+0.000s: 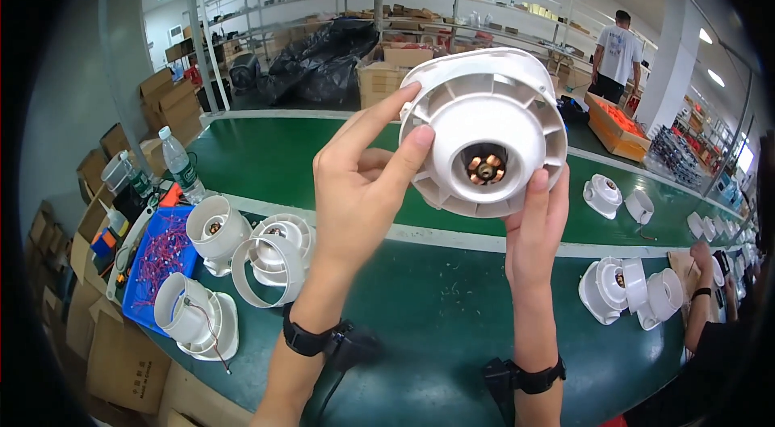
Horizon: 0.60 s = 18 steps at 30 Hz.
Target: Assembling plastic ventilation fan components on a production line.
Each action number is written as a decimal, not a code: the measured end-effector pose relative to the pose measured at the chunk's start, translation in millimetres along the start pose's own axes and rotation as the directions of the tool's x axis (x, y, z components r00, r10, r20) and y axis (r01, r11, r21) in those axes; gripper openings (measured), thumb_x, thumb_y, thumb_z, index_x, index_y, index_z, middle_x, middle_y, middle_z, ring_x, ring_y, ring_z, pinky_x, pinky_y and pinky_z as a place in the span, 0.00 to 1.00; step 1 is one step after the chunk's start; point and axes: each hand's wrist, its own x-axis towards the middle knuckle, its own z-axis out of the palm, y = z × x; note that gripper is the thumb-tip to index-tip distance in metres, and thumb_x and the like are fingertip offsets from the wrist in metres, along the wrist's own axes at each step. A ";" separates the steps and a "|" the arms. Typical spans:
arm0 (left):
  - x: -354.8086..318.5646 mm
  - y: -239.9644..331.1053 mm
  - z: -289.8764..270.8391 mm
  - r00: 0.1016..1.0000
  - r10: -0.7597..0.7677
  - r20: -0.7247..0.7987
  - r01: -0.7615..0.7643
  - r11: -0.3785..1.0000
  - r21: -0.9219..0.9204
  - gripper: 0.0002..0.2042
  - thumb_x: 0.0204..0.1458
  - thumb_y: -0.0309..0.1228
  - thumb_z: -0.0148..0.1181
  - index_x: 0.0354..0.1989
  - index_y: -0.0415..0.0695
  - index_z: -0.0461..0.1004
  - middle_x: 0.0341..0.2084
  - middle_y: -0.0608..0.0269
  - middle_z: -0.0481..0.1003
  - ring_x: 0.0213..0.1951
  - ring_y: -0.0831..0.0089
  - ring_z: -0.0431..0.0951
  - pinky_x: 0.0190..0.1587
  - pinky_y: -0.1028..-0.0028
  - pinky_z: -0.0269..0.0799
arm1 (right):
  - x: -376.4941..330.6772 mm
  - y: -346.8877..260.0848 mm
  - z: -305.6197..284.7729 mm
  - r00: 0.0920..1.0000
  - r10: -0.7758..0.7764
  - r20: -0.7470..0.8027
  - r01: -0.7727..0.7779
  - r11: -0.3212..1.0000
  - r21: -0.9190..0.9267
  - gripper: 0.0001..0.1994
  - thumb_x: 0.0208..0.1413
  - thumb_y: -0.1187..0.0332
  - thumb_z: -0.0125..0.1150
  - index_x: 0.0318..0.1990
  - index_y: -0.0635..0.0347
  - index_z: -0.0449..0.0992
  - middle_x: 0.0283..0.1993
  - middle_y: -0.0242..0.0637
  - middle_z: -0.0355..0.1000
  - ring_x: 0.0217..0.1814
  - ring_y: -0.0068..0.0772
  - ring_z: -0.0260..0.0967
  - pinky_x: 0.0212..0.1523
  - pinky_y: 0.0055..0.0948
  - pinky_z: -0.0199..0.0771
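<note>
Between my two hands, raised above the green bench, is a white plastic fan housing (452,132). Its round hub faces me, and copper motor windings (485,169) show in the centre opening. My left hand (363,161) grips the housing's left rim with thumb and fingers. From below and right, my right hand (537,221) holds the lower rim, its other fingers partly hidden behind. Left of my left forearm stand several similar white housings (214,229) and a loose white ring (269,270). One nearer housing (198,318) has thin wires hanging out.
A blue tray (149,310) of red and dark wires lies at left, near a water bottle (179,165). More housings (605,290) sit at right, beside a co-worker's arm (701,298). Behind runs a green conveyor belt (274,152); a person (618,56) stands beyond it.
</note>
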 end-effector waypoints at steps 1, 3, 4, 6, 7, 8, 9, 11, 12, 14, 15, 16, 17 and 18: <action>0.4 -0.3 -1.2 1.000 -0.003 -0.001 0.003 1.000 0.002 0.20 0.55 0.31 0.66 0.56 0.41 0.75 0.46 0.58 0.75 0.29 0.82 0.79 0.26 0.84 0.72 | 0.3 -3.0 2.3 1.000 0.004 0.001 -0.004 1.000 0.001 0.27 0.68 0.53 0.49 0.63 0.66 0.57 0.50 0.42 0.71 0.45 0.26 0.74 0.37 0.21 0.76; 1.1 -1.0 -3.4 0.999 0.022 0.032 -0.025 0.996 0.082 0.22 0.53 0.30 0.68 0.56 0.41 0.75 0.46 0.59 0.74 0.27 0.84 0.78 0.25 0.84 0.70 | 2.4 -7.1 7.5 0.958 0.284 0.023 -0.280 0.923 0.265 0.25 0.70 0.54 0.45 0.62 0.65 0.58 0.50 0.41 0.72 0.46 0.27 0.76 0.38 0.25 0.82; 0.5 0.8 -3.3 0.999 0.022 0.031 -0.024 0.996 0.081 0.22 0.53 0.30 0.68 0.56 0.41 0.75 0.46 0.59 0.74 0.27 0.84 0.78 0.25 0.84 0.70 | 2.6 -1.3 0.7 0.938 0.334 0.090 -0.346 0.904 0.253 0.23 0.71 0.53 0.39 0.61 0.63 0.61 0.52 0.42 0.72 0.48 0.30 0.77 0.44 0.30 0.85; -1.6 5.9 -3.2 0.999 -0.011 0.041 0.004 0.985 0.172 0.24 0.48 0.30 0.71 0.55 0.41 0.76 0.46 0.59 0.74 0.24 0.85 0.75 0.24 0.84 0.69 | 3.5 -2.9 5.1 0.918 0.382 0.108 -0.397 0.874 0.281 0.23 0.71 0.52 0.38 0.60 0.62 0.62 0.53 0.43 0.72 0.47 0.30 0.77 0.43 0.29 0.85; -1.7 5.4 -4.3 0.999 -0.013 0.040 0.006 0.985 0.173 0.24 0.48 0.30 0.71 0.55 0.41 0.76 0.46 0.59 0.74 0.24 0.85 0.75 0.24 0.84 0.69 | 3.2 -3.3 8.1 0.895 0.428 0.127 -0.446 0.840 0.309 0.24 0.71 0.50 0.37 0.59 0.61 0.63 0.54 0.43 0.72 0.46 0.30 0.77 0.42 0.28 0.85; -1.6 4.7 -5.7 0.996 0.023 0.082 -0.039 0.980 0.196 0.24 0.46 0.30 0.72 0.55 0.42 0.77 0.45 0.59 0.74 0.23 0.86 0.73 0.23 0.84 0.67 | 2.4 -2.2 10.3 0.883 0.453 0.120 -0.468 0.840 0.274 0.27 0.71 0.47 0.31 0.60 0.60 0.63 0.56 0.44 0.71 0.48 0.31 0.78 0.40 0.28 0.84; -1.7 6.4 -7.3 0.991 0.061 0.122 -0.087 0.972 0.218 0.25 0.44 0.31 0.73 0.54 0.42 0.77 0.45 0.59 0.74 0.21 0.87 0.72 0.23 0.84 0.66 | 3.1 0.7 4.0 0.883 0.454 0.124 -0.470 0.839 0.275 0.27 0.71 0.47 0.31 0.60 0.60 0.63 0.56 0.44 0.71 0.48 0.31 0.78 0.40 0.28 0.84; -1.8 9.8 -5.9 0.989 0.081 0.122 -0.108 0.966 0.236 0.26 0.41 0.33 0.74 0.52 0.42 0.78 0.40 0.61 0.74 0.19 0.87 0.67 0.21 0.84 0.62 | 9.6 22.8 -31.2 0.741 0.336 0.582 -0.614 0.689 0.384 0.29 0.70 0.46 0.28 0.61 0.60 0.62 0.56 0.43 0.71 0.49 0.33 0.78 0.38 0.29 0.84; -0.8 9.0 -9.1 0.965 0.158 0.209 -0.213 0.937 0.276 0.26 0.43 0.32 0.73 0.54 0.41 0.77 0.40 0.63 0.73 0.21 0.88 0.67 0.21 0.86 0.60 | 18.6 26.0 -23.5 0.581 0.049 0.812 -0.753 0.410 0.514 0.29 0.69 0.47 0.30 0.64 0.60 0.61 0.59 0.44 0.70 0.55 0.36 0.75 0.45 0.34 0.83; -1.7 9.0 -8.6 0.921 0.256 0.293 -0.343 0.889 0.303 0.27 0.43 0.33 0.73 0.53 0.39 0.75 0.36 0.66 0.73 0.23 0.89 0.68 0.22 0.88 0.56 | 4.5 18.8 -12.5 0.738 0.356 0.573 -0.651 0.602 0.463 0.29 0.69 0.48 0.32 0.65 0.60 0.60 0.61 0.45 0.69 0.57 0.37 0.73 0.49 0.35 0.80; -3.7 11.0 -5.5 0.922 0.251 0.294 -0.341 0.888 0.309 0.27 0.43 0.33 0.73 0.53 0.39 0.75 0.36 0.66 0.73 0.23 0.89 0.68 0.22 0.88 0.56 | -1.4 9.0 0.0 0.817 0.536 0.212 -0.576 0.751 0.322 0.28 0.69 0.49 0.35 0.66 0.61 0.59 0.62 0.45 0.68 0.59 0.39 0.72 0.54 0.37 0.78; -5.9 13.1 -1.4 0.942 0.266 0.206 -0.306 0.933 0.191 0.25 0.42 0.33 0.73 0.51 0.40 0.76 0.30 0.68 0.71 0.21 0.88 0.65 0.21 0.86 0.55 | -3.9 9.4 0.1 0.792 0.564 0.235 -0.611 0.720 0.329 0.28 0.68 0.51 0.37 0.67 0.61 0.58 0.64 0.46 0.66 0.62 0.40 0.69 0.61 0.39 0.72; -7.5 15.8 -0.5 0.956 0.268 0.116 -0.277 0.959 0.066 0.24 0.41 0.33 0.73 0.48 0.40 0.76 0.24 0.70 0.68 0.19 0.87 0.62 0.20 0.84 0.54 | -5.4 10.6 1.2 0.789 0.567 0.238 -0.614 0.716 0.332 0.28 0.68 0.51 0.37 0.67 0.61 0.58 0.64 0.46 0.66 0.62 0.40 0.69 0.61 0.39 0.72; -7.0 17.5 -1.6 0.957 0.257 0.138 -0.268 0.961 0.068 0.22 0.43 0.32 0.71 0.47 0.39 0.75 0.21 0.71 0.68 0.19 0.86 0.63 0.20 0.84 0.54 | -6.5 13.6 1.4 0.782 0.570 0.252 -0.623 0.708 0.333 0.28 0.68 0.51 0.38 0.67 0.61 0.59 0.63 0.46 0.66 0.62 0.40 0.69 0.60 0.38 0.73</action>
